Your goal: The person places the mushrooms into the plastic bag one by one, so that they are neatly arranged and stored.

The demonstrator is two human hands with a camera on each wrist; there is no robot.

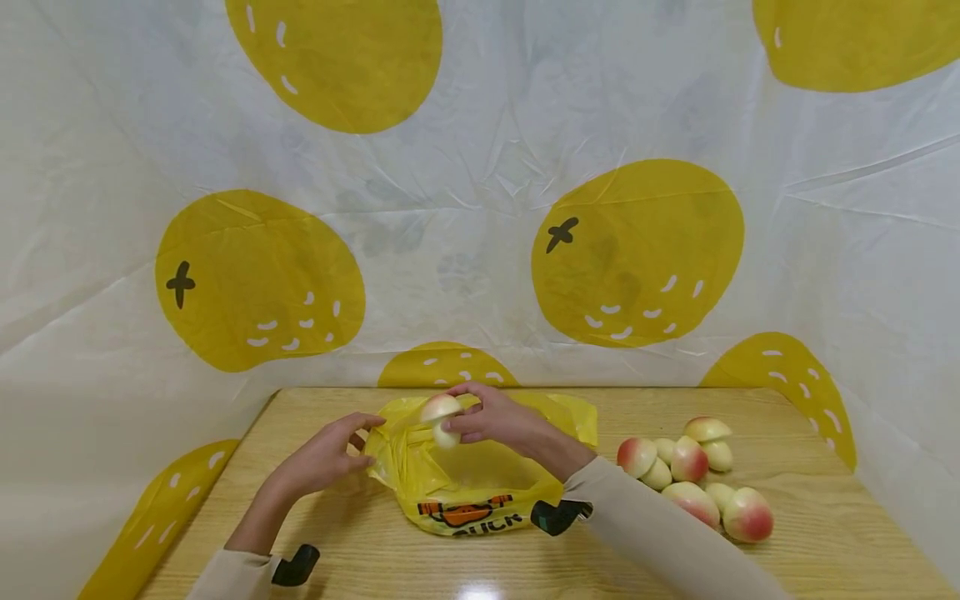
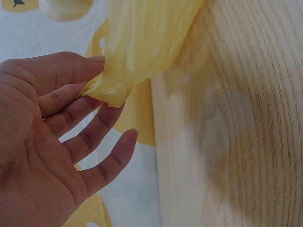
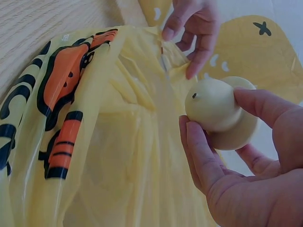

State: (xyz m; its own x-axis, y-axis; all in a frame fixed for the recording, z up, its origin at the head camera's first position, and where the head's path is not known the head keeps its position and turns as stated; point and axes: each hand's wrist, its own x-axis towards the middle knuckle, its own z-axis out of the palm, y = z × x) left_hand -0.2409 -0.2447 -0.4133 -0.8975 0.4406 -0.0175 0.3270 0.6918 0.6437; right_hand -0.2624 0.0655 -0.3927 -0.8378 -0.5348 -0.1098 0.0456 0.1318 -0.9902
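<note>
In the head view a yellow plastic bag (image 1: 427, 492) with orange and black print lies on the table, its mouth spread open. My left hand (image 1: 318, 458) pinches the bag's left edge; the left wrist view has thumb and forefinger on the gathered plastic (image 2: 116, 85). Over the bag, my right hand (image 1: 498, 423) holds a toy mushroom (image 1: 440, 408) with a pinkish-red and cream cap. From the right wrist, the cream stem (image 3: 210, 104) faces the camera between thumb and fingers.
Several more toy mushrooms (image 1: 690, 458) lie in a loose group to the right of the bag. The wooden table (image 1: 360, 554) ends at the back against a white curtain (image 1: 450, 275) with large yellow fruit shapes, which also hangs along both sides.
</note>
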